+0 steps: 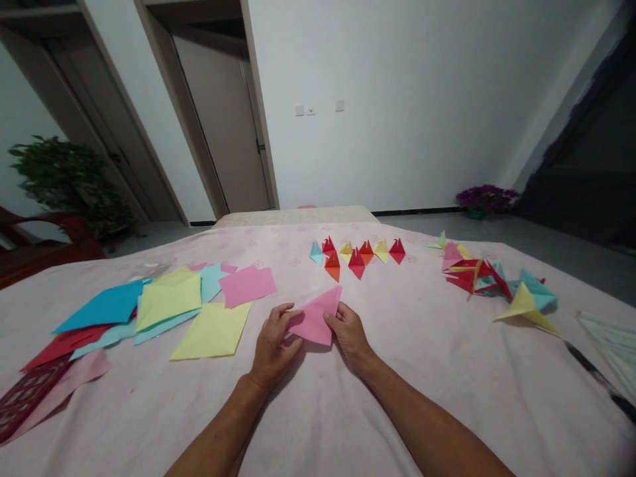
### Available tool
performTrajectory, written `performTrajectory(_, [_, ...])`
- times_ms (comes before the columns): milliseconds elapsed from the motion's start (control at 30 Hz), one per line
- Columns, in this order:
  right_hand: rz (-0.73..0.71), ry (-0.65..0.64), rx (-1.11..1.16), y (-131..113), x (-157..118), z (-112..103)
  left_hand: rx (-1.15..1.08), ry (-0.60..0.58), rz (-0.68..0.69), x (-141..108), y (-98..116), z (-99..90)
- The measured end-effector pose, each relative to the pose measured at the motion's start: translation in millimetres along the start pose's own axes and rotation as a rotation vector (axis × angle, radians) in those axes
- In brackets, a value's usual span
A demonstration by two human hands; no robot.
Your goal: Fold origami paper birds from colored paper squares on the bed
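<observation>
Between my two hands is a piece of pink paper (314,319), folded to a roughly triangular shape and raised slightly off the cloth. My left hand (277,341) has its fingers closed on the paper's left corner. On the right edge, my right hand (350,334) pinches it, thumb in front and fingers behind. Beyond the hands stand several small folded paper birds (356,262) in red, orange, yellow and light blue. Left of my hands lie loose square sheets: a yellow sheet (212,331), a pink sheet (247,286) and a blue sheet (99,307).
A pile of folded paper pieces (479,275) lies at the right, with a yellow folded piece (527,310) nearest. A dark pen-like object (596,377) rests at the right edge. A dark red patterned item (32,397) lies far left. A pale floral cloth (427,384) covers the table.
</observation>
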State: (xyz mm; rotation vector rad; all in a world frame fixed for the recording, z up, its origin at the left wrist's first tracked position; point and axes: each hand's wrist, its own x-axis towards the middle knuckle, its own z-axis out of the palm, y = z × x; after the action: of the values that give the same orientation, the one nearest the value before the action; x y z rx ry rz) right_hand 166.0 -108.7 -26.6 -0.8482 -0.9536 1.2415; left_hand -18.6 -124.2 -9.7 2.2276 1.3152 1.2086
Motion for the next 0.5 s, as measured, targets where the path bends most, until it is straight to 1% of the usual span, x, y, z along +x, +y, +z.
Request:
performTrajectory(67, [-0.003, -0.001, 0.004, -0.4, 0.4, -0.7, 0.026, -0.030, -0.002, 0.4, -0.5, -0.4])
performTrajectory(133, [-0.011, -0.007, -0.004, -1.1, 0.5, -1.4, 0.029, -0.032, -0.018, 1.1, -3.2, -0.3])
performTrajectory(267, [-0.026, 0.009, -0.078, -2.8, 0.8, -3.8, -0.055, -0.011, -0.066, 2.5, -8.0, 1.0])
performTrajectory(400, [-0.048, 0.034, -0.124, -3.7, 1.1, -5.3, -0.180, 0.053, -0.211, 3.2, -8.4, 1.6])
performTrajectory(500, [-0.021, 0.022, -0.064, -3.7, 0.6, -2.7, -0.247, 0.139, -0.331, 4.6, -9.1, 1.4])
